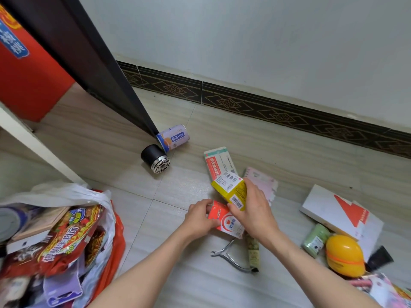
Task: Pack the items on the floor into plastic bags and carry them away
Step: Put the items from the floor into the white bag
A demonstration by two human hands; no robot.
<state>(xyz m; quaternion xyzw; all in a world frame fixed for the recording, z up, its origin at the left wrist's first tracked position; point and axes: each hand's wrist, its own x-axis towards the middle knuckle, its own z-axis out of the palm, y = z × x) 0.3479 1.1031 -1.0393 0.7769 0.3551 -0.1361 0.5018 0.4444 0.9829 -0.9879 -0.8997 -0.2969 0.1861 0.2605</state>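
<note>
My right hand [253, 210] grips a yellow and white medicine box [230, 190], lifted and tilted above the floor. My left hand [198, 216] holds the edge of a red and white box [224, 220] lying flat just under it. Behind them lie a white box with a red stripe [216, 163] and a pink notebook [263, 182]. At the lower left a white plastic bag [73, 193] inside a red one stands open, stuffed with a noodle packet [71, 232] and other goods.
A can [173, 137] and a black cylinder [154, 158] lie by the dark door edge [100, 70]. Nail nippers [229, 254], a thin tube [253, 252], a green pack [315, 240], a yellow lemon-shaped container [344, 255] and a white box [340, 213] lie at right.
</note>
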